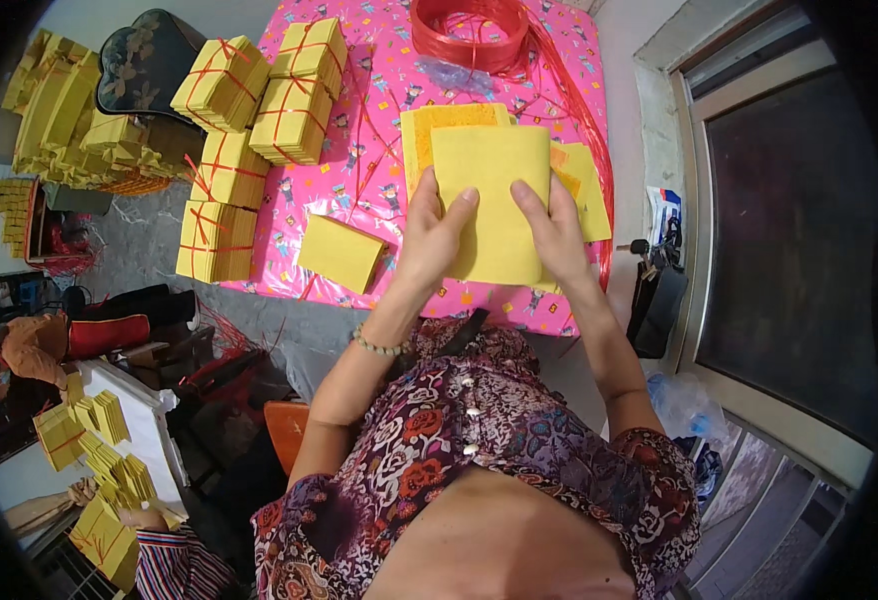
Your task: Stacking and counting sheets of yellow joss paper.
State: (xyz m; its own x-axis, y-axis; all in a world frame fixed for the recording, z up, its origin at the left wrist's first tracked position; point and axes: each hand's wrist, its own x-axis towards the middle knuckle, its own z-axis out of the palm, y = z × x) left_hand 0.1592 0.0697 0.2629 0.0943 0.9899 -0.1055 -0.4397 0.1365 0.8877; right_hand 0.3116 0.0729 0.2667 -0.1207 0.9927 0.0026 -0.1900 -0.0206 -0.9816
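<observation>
Between my two hands I hold a yellow paper stack (491,190) upright above the table. My left hand (429,238) grips its left edge, thumb on the front face and fingers behind. On the right edge my right hand (559,232) pinches it the same way. Behind it lie yellow sheets with an orange printed patch (421,128), partly hidden, and more such sheets (591,190) show at the right. A small untied yellow paper bundle (341,252) rests on the pink patterned tablecloth (304,190) to the left.
Yellow bundles tied with red string (221,85) stand along the table's left side. A red string coil (469,40) sits at the back, its strands trailing right. More yellow bundles (69,120) are heaped beyond. At lower left, another person's hands (144,515) handle yellow paper.
</observation>
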